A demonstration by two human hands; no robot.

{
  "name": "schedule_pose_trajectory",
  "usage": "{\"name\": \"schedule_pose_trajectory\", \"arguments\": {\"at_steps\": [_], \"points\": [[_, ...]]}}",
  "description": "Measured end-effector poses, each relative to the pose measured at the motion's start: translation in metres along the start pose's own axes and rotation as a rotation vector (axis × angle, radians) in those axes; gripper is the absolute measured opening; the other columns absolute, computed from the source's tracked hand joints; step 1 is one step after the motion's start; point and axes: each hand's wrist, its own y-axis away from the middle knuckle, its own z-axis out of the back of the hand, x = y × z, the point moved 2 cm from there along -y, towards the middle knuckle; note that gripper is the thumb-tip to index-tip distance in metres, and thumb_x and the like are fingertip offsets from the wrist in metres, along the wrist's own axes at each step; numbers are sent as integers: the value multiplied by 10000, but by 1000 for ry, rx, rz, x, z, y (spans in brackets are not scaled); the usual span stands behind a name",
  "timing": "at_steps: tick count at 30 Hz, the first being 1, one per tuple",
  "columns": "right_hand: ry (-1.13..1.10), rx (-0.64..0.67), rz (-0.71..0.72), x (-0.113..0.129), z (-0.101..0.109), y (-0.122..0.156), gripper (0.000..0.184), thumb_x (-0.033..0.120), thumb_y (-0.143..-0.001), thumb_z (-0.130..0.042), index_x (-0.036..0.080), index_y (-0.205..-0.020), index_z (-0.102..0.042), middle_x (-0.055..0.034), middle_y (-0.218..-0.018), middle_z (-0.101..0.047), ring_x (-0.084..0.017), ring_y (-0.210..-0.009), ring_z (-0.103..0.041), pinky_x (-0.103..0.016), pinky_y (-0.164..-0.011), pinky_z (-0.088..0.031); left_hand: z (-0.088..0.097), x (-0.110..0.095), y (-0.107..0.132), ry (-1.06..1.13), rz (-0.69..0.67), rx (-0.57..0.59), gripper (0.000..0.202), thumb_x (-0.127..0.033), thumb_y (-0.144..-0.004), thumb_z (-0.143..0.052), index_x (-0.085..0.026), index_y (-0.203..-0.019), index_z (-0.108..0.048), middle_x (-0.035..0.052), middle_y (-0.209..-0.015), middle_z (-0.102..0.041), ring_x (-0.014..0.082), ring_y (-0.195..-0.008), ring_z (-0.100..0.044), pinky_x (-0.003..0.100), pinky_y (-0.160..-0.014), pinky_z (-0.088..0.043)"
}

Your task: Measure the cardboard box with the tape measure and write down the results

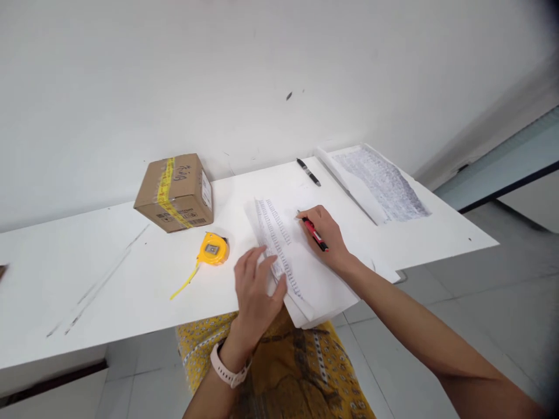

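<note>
My right hand [326,237] is closed around a red and black pen [315,234], its tip at or just above the top sheet of a paper stack [323,285]. Rows of small handwritten marks run along the left part of that sheet. On the stack's left edge rests my left hand [259,286], fingers spread and apart, holding nothing. A pale pink band circles the left wrist. Left of the stack, a yellow tape measure [213,249] lies on the white table [144,291] with a short length of its tape out.
A taped cardboard box [179,192] stands against the wall at the back left. Behind the stack lies a black pen [308,172]. To the right is a sheet covered in dense writing [379,183]. The table's front edge runs near my lap.
</note>
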Motion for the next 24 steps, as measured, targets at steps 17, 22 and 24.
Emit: {"name": "schedule_pose_trajectory", "arguments": {"at_steps": [17,22,24], "points": [[177,-204,278,37,-4,-13,316,281,-960,-443,188,-1218,-600,-140,-1144,-657,-294,-1082,-581,-453,-896,-485,70,86,3,41,652,25,556,-330,-730,-728,-185,-1243,-571,131,-1079,-707,319,-1022,-646,432,-867,-495],[112,156,488,127,-38,-65,446,434,-972,-452,218,-1351,-547,-120,-1445,-532,-279,-1362,-438,-471,-1108,-352,90,80,40,856,828,-178,535,-524,-794,-674,-137,-1163,-644,132,-1034,-747,263,-933,-692,372,-833,-519],[120,343,520,164,-66,-91,635,569,-915,-509,236,-1453,-455,-126,-1556,-402,-298,-1464,-295,-497,-1159,-270,101,78,55,944,850,-303,541,-532,-771,-706,-130,-1130,-676,136,-1067,-747,273,-944,-696,372,-837,-522]]}}
